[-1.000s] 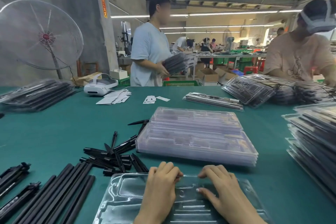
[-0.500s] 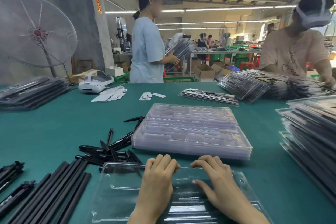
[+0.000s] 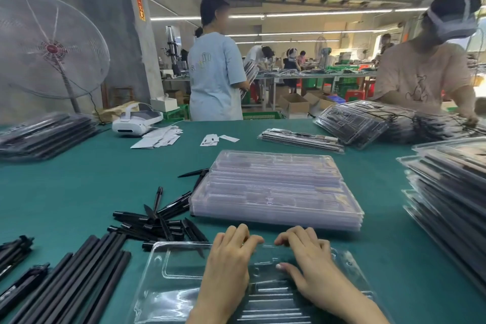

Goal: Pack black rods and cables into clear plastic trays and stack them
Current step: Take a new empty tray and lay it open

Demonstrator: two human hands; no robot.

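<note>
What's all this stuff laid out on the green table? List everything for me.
clear tray: one, transparent, nearest, under both hands
empty tray stack: one, clear, table centre
long rods: a bundle, black, near left
short black pieces: loose pile, left of the stack
packed tray stacks: several, dark-filled, right edge, far left and far right
headset: one, white, far left
paper slips: scattered, white, beside the headset
fan: one, white, behind the table
left hand: on the tray's far edge
right hand: beside it, same edge

**Bare hands and forearms**

Both the left hand (image 3: 228, 258) and the right hand (image 3: 307, 263) are bare, with no gloves, rings or watch. The forearms carry no sleeves within view. The right thumb's nail is short with a pale tip.
</note>
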